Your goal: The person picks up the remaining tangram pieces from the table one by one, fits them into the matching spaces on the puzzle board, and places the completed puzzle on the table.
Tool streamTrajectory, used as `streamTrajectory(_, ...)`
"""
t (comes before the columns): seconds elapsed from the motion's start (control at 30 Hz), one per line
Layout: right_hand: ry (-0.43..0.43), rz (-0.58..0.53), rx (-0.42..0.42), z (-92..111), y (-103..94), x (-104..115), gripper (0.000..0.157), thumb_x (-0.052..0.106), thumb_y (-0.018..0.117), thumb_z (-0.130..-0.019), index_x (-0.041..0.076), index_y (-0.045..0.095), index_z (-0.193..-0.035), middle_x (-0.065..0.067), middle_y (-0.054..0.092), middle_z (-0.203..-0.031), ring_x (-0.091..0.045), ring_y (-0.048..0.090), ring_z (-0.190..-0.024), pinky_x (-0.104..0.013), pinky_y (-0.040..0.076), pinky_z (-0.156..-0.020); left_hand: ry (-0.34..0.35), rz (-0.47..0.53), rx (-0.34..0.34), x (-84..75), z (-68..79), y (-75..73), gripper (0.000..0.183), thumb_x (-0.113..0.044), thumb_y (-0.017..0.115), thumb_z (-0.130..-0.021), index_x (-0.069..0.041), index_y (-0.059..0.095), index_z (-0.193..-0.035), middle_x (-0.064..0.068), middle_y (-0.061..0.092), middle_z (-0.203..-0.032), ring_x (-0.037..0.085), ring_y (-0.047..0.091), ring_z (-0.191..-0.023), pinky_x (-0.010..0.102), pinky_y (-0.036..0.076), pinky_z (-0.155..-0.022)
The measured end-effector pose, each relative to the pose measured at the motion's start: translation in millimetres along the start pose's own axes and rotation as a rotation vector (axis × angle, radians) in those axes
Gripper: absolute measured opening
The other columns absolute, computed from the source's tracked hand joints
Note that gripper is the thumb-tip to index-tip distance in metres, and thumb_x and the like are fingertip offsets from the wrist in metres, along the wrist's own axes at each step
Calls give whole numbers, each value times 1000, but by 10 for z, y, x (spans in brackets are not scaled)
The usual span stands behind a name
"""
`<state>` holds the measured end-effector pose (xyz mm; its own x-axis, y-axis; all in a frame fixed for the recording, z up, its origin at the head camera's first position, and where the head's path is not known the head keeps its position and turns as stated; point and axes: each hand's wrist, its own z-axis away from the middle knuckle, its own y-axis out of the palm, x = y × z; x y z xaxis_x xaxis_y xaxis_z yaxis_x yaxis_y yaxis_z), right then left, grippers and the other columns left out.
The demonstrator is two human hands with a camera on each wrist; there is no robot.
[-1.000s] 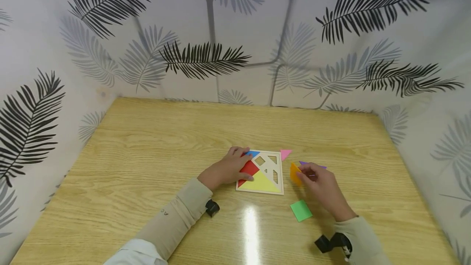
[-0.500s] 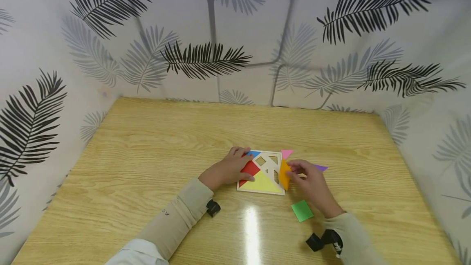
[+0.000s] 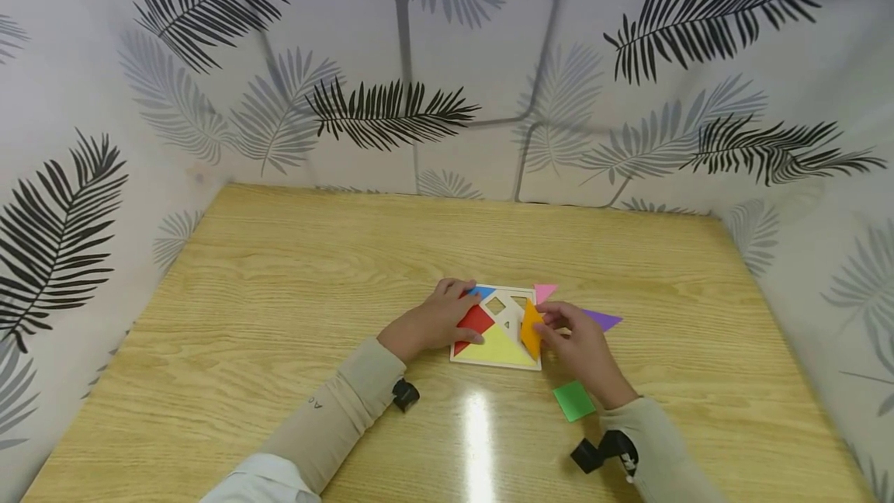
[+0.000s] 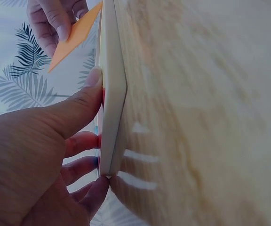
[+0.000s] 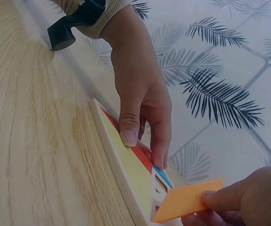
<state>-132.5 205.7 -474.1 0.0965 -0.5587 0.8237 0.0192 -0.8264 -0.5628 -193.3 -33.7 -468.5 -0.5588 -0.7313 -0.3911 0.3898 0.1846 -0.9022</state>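
My left hand (image 3: 436, 318) rests on the wooden tangram board (image 3: 496, 366), its thumb and fingertips pressing the top, one finger at the board's edge in the left wrist view. Set into the board are a yellow triangle (image 3: 497, 349), a red triangle (image 3: 476, 320) and a blue triangle (image 3: 482, 292). Several cut-out holes show in its right part. Between thumb and fingers, my right hand (image 3: 578, 344) pinches an orange parallelogram piece (image 3: 531, 332). That piece (image 5: 187, 200) is tilted over the board's right side; whether its lower edge touches the board, I cannot tell.
A pink triangle (image 3: 545, 293) lies by the board's upper right corner. Behind the right hand is a purple triangle (image 3: 604, 320), partly hidden. Nearer me lies a green square (image 3: 574, 400). A leaf-patterned cloth (image 3: 461, 154) stands behind the wooden table (image 3: 293, 270).
My right hand has carried the orange piece leftward, from beside the board to over its right edge. More of the purple triangle shows now. The left hand stays put.
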Motion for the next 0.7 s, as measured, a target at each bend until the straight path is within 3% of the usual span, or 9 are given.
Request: streamTrajectory(0.7, -20, 125, 42, -1, 80, -70, 26, 11, 62, -90, 7, 61, -116, -7, 59, -99, -21, 58, -87, -35, 51, -76, -14, -10, 5, 18, -21, 30, 75, -50, 57, -86, -11, 34, -145, 7, 16, -153, 26, 14, -135, 35, 27, -106)
